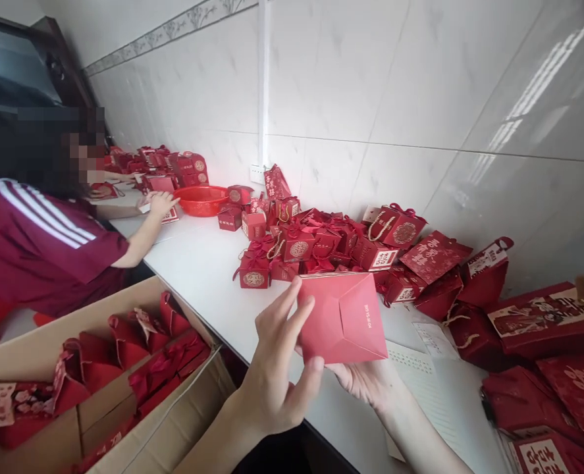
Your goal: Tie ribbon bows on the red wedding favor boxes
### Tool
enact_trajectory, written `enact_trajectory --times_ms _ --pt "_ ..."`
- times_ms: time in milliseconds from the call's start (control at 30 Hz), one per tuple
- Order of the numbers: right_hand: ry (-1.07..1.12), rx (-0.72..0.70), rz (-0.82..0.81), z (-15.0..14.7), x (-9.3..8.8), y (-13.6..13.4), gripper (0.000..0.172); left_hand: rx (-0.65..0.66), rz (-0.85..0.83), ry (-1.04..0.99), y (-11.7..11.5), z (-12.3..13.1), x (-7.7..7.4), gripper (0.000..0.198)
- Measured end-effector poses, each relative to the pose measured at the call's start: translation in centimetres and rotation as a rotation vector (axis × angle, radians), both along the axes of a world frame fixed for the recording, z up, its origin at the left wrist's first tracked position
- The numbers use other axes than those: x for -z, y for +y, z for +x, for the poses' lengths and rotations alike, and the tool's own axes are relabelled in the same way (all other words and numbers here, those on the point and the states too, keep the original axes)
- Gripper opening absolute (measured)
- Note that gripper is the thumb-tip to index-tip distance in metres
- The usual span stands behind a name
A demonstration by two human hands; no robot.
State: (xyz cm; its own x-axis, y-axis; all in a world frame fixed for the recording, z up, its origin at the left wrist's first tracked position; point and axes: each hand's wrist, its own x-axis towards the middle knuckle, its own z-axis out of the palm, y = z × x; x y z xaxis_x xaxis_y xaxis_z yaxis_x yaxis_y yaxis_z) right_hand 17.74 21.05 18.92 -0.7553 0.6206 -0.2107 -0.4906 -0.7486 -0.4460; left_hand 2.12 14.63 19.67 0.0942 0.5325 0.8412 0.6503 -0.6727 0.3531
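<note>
A red gift box (341, 319) is held up over the table, its folded flap face with small print turned toward me. My right hand (363, 382) grips it from below and behind, and most of those fingers are hidden by the box. At the left edge of the box is my left hand (276, 368), fingers apart, with the fingertips and thumb overlapping its side. Whether they press on it I cannot tell. Just beyond lies a heap of small red gift boxes (299, 247) with ribbons and cord handles.
A cardboard carton (193, 382) with several red boxes stands at lower left. Beside it a co-worker in a maroon shirt (49, 243) handles something pale near a red basin (200, 199). More red bags (553, 316) and a printed sheet (420, 382) lie at right, before the tiled wall.
</note>
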Motion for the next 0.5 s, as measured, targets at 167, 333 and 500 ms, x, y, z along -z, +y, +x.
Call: enact_trajectory --times_ms 167,333,500 --pt "-0.360 0.110 0.127 -1.9 2.5 -0.3 0.046 -0.040 -0.040 -0.303 -2.5 -4.3 3.8 0.046" --pt "-0.857 0.370 0.865 -5.0 4.6 0.6 0.074 -0.374 -0.353 -0.037 -6.7 -9.2 8.9 0.039" --pt "-0.826 0.364 1.133 -10.4 4.3 0.5 0.080 -0.602 -0.504 -0.014 -10.4 -12.2 11.6 0.046"
